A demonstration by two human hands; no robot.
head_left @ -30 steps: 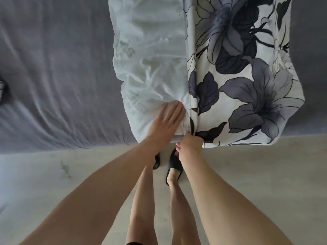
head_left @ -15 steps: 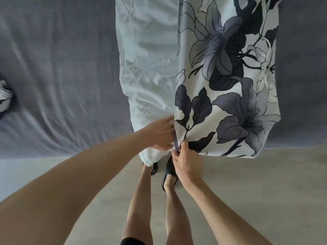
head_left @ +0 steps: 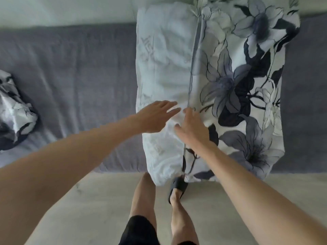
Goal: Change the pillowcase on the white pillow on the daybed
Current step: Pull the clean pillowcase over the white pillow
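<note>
Far left of the pillow [head_left: 164, 82], a crumpled floral pillowcase [head_left: 14, 110] lies on the grey daybed [head_left: 79, 76]. The pillow lies with its long axis running away from me, half sleeved in the new floral pillowcase [head_left: 244, 89]. My left hand [head_left: 155, 117] hovers over its bare white half, grip apart; my right hand [head_left: 192, 128], grip apart too, rests nearer the case's open hem [head_left: 192, 68]. Faint woven lettering shows, unreadable.
</note>
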